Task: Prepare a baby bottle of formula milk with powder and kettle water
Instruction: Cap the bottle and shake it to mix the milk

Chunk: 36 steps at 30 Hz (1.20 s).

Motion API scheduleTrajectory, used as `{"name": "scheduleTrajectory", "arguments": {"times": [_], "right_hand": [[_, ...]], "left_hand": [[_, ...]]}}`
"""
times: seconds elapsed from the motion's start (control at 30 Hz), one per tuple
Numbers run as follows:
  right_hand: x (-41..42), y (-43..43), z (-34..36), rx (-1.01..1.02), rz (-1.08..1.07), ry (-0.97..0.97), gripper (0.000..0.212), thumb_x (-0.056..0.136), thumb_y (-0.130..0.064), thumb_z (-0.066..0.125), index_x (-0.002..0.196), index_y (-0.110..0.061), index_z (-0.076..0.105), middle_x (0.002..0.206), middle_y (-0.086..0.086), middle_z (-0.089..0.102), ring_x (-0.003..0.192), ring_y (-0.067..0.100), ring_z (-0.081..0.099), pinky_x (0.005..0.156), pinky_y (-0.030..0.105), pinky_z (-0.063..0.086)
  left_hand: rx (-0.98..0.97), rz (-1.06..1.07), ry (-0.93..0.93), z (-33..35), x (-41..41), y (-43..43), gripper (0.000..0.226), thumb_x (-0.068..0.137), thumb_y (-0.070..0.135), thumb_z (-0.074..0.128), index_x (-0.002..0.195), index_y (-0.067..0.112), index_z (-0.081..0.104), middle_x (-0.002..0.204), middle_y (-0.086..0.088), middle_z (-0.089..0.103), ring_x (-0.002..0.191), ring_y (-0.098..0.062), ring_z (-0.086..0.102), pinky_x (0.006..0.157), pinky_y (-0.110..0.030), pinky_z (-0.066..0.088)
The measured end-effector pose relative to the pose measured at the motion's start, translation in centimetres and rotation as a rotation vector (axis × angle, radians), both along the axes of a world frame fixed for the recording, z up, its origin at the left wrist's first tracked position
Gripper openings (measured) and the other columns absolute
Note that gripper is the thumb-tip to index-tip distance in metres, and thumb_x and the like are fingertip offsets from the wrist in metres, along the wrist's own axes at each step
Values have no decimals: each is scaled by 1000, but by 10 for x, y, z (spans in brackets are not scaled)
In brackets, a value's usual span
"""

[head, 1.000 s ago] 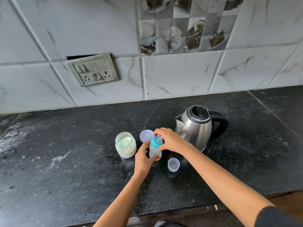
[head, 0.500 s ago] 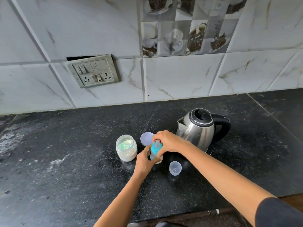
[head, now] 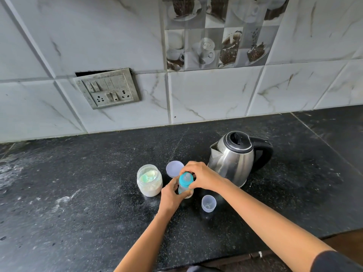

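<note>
The baby bottle (head: 182, 190) stands upright on the black counter (head: 88, 203) near the middle of my view, with both my hands on it. My left hand (head: 171, 196) wraps round its lower body from seven o'clock, fingers curled against the clear plastic. My right hand (head: 203, 176) comes in from three o'clock, fingers and thumb clamped on the teal collar (head: 184, 181) under the teat. At nine o'clock of the bottle sits the open powder jar (head: 150, 185), with a pale green scoop (head: 147, 176) inside. The jar's lid (head: 173, 168) lies flat at eleven o'clock, just beside my right fingers. The steel kettle (head: 232, 163) stands at two o'clock, lid closed. A small clear cap (head: 208, 203) rests mouth-up at four o'clock.
</note>
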State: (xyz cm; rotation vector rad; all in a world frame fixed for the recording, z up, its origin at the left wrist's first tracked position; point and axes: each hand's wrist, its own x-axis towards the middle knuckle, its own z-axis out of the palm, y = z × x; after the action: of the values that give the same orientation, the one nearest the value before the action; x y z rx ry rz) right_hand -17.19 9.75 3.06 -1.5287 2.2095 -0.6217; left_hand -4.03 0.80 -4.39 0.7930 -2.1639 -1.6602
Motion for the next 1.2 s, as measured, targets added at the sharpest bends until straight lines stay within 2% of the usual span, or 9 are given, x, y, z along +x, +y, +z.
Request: {"name": "scheduleTrajectory", "arguments": {"times": [0.13, 0.27, 0.37, 0.47, 0.53, 0.63, 0.83, 1.0, 1.2], "right_hand": [[4, -4, -4, 47, -133, 4, 49, 64, -27, 83, 107, -15, 61, 101, -1, 55, 88, 13, 55, 70, 22, 44], [16, -2, -7, 156, -251, 210, 62, 66, -58, 75, 101, -13, 51, 97, 2, 54, 80, 14, 49, 62, 25, 34], [13, 8, -11, 172, -301, 269, 57, 68, -73, 64, 77, -20, 44, 80, -3, 52, 71, 12, 47, 54, 23, 31], [7, 15, -21, -6, -306, -61, 51, 70, -63, 69, 99, -25, 52, 102, -7, 54, 92, 9, 51, 76, 26, 47], [7, 17, -25, -68, -257, -276, 60, 74, -52, 69, 126, -34, 46, 127, -13, 50, 118, 8, 44, 100, 32, 42], [15, 20, -31, -83, -218, -418, 60, 81, -31, 67, 136, -37, 43, 139, -18, 48, 130, 2, 40, 110, 32, 36], [12, 34, -38, -292, -389, -470, 48, 77, -20, 77, 120, -26, 58, 114, -13, 66, 110, -2, 59, 103, 34, 46], [-7, 20, -18, -41, -37, -282, 60, 82, -22, 73, 136, -30, 49, 133, -10, 52, 122, 6, 43, 103, 25, 39], [-4, 6, -25, -104, -146, -172, 48, 67, -27, 83, 110, -18, 62, 96, -14, 55, 84, 0, 51, 74, 18, 41]], "left_hand": [[-5, 4, 6, 1, 0, 0, 50, 70, 12, 83, 111, 26, 58, 103, 15, 66, 95, 12, 58, 79, -2, 40], [12, 12, 15, -1, 1, 0, 48, 70, 14, 82, 107, 34, 59, 100, 13, 70, 95, -1, 64, 84, -16, 49], [14, 19, 5, 0, 1, 1, 49, 70, 13, 82, 107, 34, 59, 100, 14, 69, 95, 1, 63, 81, -9, 46], [3, 22, 0, 1, 0, 1, 50, 71, 11, 81, 112, 28, 58, 102, 16, 67, 96, 8, 60, 78, -2, 42], [2, 25, -6, 1, 0, 2, 51, 71, 11, 81, 114, 26, 58, 102, 18, 65, 96, 10, 59, 79, -2, 41], [4, 28, -12, -1, 0, 1, 54, 70, 12, 82, 116, 26, 58, 105, 17, 66, 98, 10, 59, 82, -2, 41], [11, 18, -11, 0, -1, 2, 55, 69, 16, 83, 117, 26, 59, 107, 15, 67, 99, 9, 59, 80, -2, 40], [12, 15, -32, 2, -1, 1, 57, 69, 18, 83, 119, 27, 57, 108, 18, 64, 101, 9, 57, 79, 1, 39], [2, 45, -27, -1, -2, 2, 54, 68, 16, 84, 115, 23, 61, 105, 15, 68, 99, 4, 61, 85, -11, 47]]}}
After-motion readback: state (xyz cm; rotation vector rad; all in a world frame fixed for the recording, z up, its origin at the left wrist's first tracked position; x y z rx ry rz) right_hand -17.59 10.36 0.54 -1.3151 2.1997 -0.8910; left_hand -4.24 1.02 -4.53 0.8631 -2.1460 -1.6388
